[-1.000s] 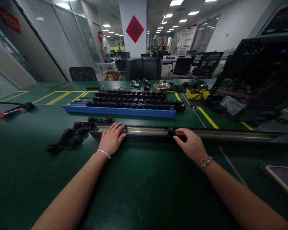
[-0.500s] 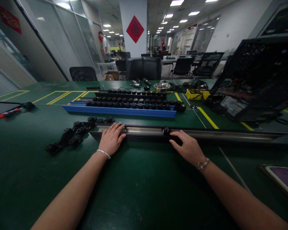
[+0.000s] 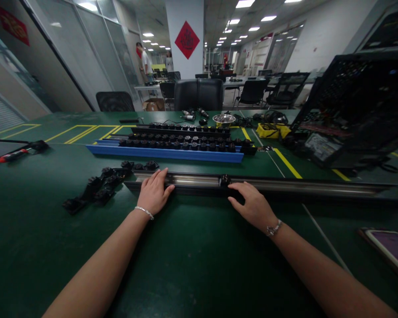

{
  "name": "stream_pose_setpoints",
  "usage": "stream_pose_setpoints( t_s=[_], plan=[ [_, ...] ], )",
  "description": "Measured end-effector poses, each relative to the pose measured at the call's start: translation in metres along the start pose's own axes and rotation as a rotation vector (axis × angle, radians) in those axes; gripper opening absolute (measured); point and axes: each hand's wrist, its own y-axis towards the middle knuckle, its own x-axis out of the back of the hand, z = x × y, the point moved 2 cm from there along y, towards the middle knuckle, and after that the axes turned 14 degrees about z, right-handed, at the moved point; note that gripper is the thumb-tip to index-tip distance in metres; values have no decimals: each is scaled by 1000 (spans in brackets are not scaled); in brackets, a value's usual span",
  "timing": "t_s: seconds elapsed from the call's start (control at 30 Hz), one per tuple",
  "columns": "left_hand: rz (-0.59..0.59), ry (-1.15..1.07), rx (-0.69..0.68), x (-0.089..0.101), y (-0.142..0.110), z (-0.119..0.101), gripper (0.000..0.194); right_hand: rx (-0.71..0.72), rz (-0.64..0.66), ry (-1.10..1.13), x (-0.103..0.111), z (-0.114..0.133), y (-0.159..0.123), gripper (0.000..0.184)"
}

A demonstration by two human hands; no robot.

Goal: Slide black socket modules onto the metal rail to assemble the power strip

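Note:
A long black channel rail (image 3: 199,181) with a shiny metal inside lies across the green table. My left hand (image 3: 154,191) rests over its left part, fingers across the channel and thumb apart. Inside the channel, near its middle, sits a small black socket module (image 3: 224,180). My right hand (image 3: 254,203) is just right of the module, its index fingertip at the module's side and its thumb spread away. Left of the rail, several loose black modules (image 3: 102,183) lie in a cluster on the table.
Behind the rail lie a blue rail (image 3: 166,153) and black rails with rows of modules. Farther back are a metal bowl (image 3: 223,119) and a yellow box (image 3: 272,130). A black open case (image 3: 348,115) and a phone (image 3: 389,251) are right; a red-handled screwdriver (image 3: 13,155) lies left.
The black module has slid a little to the left along the channel, with my right hand moving left beside it. My left hand has stayed in place.

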Motion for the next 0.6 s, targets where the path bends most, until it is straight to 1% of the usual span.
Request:
stream_pose_setpoints(
  t_s=[0.13,0.3,0.47,0.6],
  plan=[
    [-14,-30,-8,-1,1,-10,62,15,6,-13,-1,1,1,31],
    [26,-63,-117,2,5,-33,59,11,18,-32,0,3,1,31],
    [80,-149,-167,6,17,-67,53,12,45,-40,0,4,1,35],
    [154,-220,-184,5,29,-98,50,30,44,-45,-1,4,1,35]
  ],
)
